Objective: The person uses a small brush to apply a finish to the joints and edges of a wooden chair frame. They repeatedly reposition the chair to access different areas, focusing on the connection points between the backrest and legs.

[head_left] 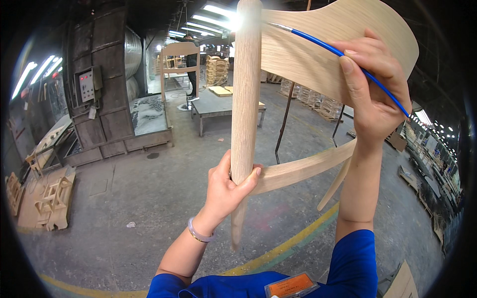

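A pale wooden chair frame (pixel 244 94) is held up in front of me, with a round leg, a curved rail (pixel 303 171) and a broad curved backrest (pixel 310 54). My left hand (pixel 228 181) wraps round the leg where the rail meets it. Between the thumb and fingers of my right hand (pixel 375 84) is a slim paintbrush with a blue handle (pixel 323 44). Its metal ferrule points left, toward the joint of backrest and leg. The bristle tip is hard to make out against the bright light there.
A low grey table (pixel 218 107) carries yellowish boards. Behind it a person (pixel 192 74) stands by another chair frame (pixel 180 51). A metal booth with a control box (pixel 88 85) is at left, wooden parts on a board (pixel 52 198) below. Thin dark rods (pixel 284 124) hang near the chair.
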`<action>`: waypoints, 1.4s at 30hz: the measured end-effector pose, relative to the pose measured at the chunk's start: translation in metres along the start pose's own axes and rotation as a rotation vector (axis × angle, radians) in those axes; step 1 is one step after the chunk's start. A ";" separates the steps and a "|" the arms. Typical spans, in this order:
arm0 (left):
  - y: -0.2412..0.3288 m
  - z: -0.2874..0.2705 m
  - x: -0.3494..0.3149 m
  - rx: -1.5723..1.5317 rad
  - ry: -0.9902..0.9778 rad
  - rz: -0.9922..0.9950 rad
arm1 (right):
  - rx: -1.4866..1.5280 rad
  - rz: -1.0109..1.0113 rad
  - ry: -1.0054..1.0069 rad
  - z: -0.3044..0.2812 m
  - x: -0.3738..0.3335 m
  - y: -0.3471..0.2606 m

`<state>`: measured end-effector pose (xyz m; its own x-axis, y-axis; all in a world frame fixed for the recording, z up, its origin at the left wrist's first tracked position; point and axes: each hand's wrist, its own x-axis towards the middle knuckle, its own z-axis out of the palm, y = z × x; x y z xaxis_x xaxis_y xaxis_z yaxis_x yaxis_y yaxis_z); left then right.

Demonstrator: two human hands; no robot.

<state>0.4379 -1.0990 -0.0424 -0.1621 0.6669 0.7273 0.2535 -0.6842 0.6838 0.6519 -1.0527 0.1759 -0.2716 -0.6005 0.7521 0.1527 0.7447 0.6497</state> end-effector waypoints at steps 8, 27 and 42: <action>-0.004 0.001 0.003 0.010 0.010 -0.009 | 0.044 0.033 0.010 0.002 -0.004 0.004; -0.008 0.000 0.005 0.068 0.064 -0.015 | 0.103 0.029 0.043 0.012 -0.012 0.017; -0.013 -0.003 0.011 0.059 0.089 -0.030 | 0.104 0.061 0.075 0.028 -0.017 0.023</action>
<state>0.4299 -1.0833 -0.0432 -0.2534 0.6564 0.7106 0.3030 -0.6437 0.7027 0.6329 -1.0173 0.1747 -0.1927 -0.5704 0.7984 0.0666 0.8042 0.5906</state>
